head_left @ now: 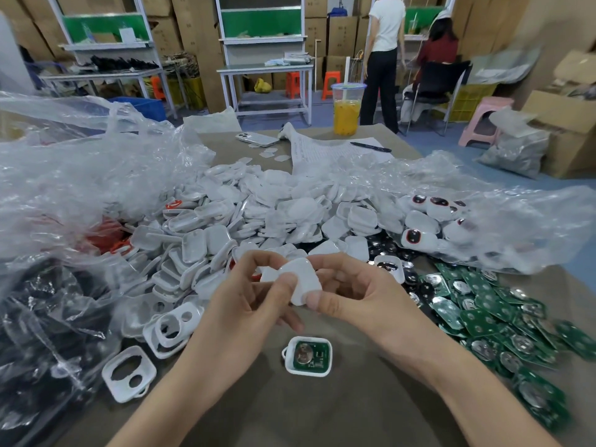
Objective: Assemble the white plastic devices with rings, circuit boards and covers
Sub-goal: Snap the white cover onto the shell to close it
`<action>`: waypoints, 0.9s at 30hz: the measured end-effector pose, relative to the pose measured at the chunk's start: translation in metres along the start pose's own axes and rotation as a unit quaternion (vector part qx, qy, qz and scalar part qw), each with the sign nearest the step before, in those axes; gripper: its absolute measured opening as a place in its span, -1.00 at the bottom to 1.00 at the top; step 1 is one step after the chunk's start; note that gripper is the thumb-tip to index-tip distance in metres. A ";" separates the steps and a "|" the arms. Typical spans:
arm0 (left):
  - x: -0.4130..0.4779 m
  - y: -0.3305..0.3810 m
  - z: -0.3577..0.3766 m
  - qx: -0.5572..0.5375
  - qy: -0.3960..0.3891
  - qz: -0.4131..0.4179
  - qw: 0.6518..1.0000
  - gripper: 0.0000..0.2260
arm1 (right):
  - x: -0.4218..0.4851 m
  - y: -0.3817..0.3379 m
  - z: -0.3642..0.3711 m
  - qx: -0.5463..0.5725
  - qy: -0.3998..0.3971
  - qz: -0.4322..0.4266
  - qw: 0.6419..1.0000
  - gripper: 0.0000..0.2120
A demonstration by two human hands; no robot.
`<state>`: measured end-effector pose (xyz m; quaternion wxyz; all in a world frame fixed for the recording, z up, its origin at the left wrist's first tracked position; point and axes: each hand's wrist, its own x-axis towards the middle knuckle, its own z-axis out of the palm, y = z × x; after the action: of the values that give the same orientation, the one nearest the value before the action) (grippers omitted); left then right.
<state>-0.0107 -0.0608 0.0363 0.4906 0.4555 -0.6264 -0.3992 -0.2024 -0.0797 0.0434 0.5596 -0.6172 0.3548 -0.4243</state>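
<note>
One brown table [322,411] filled the view, its near edge cut off. Crumpled clear bags [80,175] covered its left side, and the dark parts [38,333] inside the nearest bag were too blurred to name. A heap of white covers [258,204] ran across the middle, partly buried under the plastic. Green circuit boards [483,317] lay piled at the right. Over the table's near part, the left hand [245,304] and right hand [351,295] each pinched a white case [303,279] between thumb and curled fingers; its underside was hidden. Just below them an open shell [306,373] lay flat on the table, holding a single board [314,356].
</note>
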 end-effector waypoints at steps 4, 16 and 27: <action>0.001 -0.001 0.000 0.005 0.002 0.001 1.000 -0.91 | 0.002 0.001 0.000 -0.009 0.010 -0.008 1.000 -0.69; 0.000 -0.005 0.000 0.067 0.037 0.038 0.996 -0.70 | 0.003 0.007 -0.001 -0.058 0.045 -0.024 0.997 -0.76; 0.003 0.004 0.000 -0.019 0.020 -0.005 1.000 -0.86 | 0.004 0.007 0.000 -0.036 0.012 -0.012 0.999 -0.75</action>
<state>-0.0114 -0.0624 0.0411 0.5095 0.4570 -0.6069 -0.4039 -0.2010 -0.0843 0.0369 0.5278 -0.6359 0.3690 -0.4254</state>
